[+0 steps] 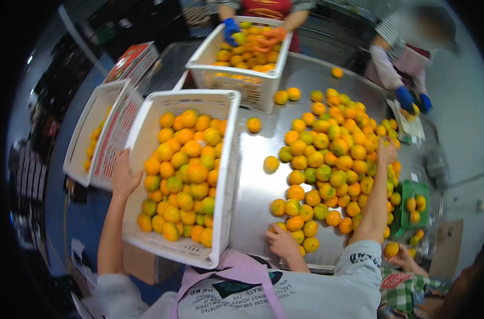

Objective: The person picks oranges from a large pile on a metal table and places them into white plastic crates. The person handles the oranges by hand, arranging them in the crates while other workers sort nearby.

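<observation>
My left hand (124,175) is on the left rim of a white plastic crate (227,179), thumb towards the inside. Orange and green-tinged mandarins (185,159) fill much of this tilted crate. At the far end of my outstretched right arm, my right hand (386,150) is at the right side of a large spread of loose mandarins (339,146) on a metal table (252,191); whether it holds one cannot be told. Another bare hand (284,242) touches a mandarin (278,228) near the front edge; its forearm disappears beneath the grey shirt, so whose it is stays unclear.
Across the table, a person with a blue and an orange glove handles fruit in another crate (236,79). Blue-gloved hands (405,99) work at the back right. At lower right, a co-worker's hand (403,255) is by a mandarin, near a green basket (423,191). A printed box (114,139) stands left.
</observation>
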Available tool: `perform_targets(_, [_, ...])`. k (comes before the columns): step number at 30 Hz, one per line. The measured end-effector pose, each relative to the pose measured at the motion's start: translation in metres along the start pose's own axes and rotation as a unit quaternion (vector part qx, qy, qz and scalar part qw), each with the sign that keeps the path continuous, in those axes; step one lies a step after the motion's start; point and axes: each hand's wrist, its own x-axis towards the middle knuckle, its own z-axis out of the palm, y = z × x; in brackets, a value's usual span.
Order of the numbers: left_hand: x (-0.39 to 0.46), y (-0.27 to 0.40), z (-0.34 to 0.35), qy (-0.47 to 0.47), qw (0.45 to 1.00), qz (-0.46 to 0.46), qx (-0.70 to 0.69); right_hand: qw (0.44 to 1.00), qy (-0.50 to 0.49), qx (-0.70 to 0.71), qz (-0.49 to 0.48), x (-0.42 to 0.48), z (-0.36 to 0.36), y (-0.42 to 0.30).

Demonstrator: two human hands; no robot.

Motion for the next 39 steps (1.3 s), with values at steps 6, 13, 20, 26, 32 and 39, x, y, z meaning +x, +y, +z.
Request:
perform_targets(6, [0.003, -0.002, 0.000, 0.022, 1.000, 0.009, 0.000, 0.966, 0.091, 0.082, -0.226, -0.005, 0.024, -0.087])
perform_targets(13, [-0.006, -0.012, 0.014, 0.053, 0.998, 0.009, 0.035, 0.867, -0.112, 0.238, -0.423, -0.147, 0.068, -0.311])
perform_targets(20, [-0.008, -0.006, 0.012, 0.041, 0.994, -0.011, 0.100, 0.746, -0.390, 0.033, -0.539, -0.289, 0.121, -0.429])
perform_targets(26, [-0.007, -0.004, 0.006, 0.031, 0.999, -0.027, 0.006, 0.715, -0.485, -0.179, -0.470, -0.358, 0.143, -0.440])
perform_targets(32, [-0.008, 0.000, -0.011, 0.000, 0.991, -0.075, -0.112, 0.722, -0.473, -0.210, -0.459, -0.373, 0.151, -0.431])
perform_targets(39, [0.001, 0.038, -0.004, -0.013, 0.986, 0.131, -0.105, 0.690, -0.490, -0.211, -0.489, -0.364, 0.160, -0.424])
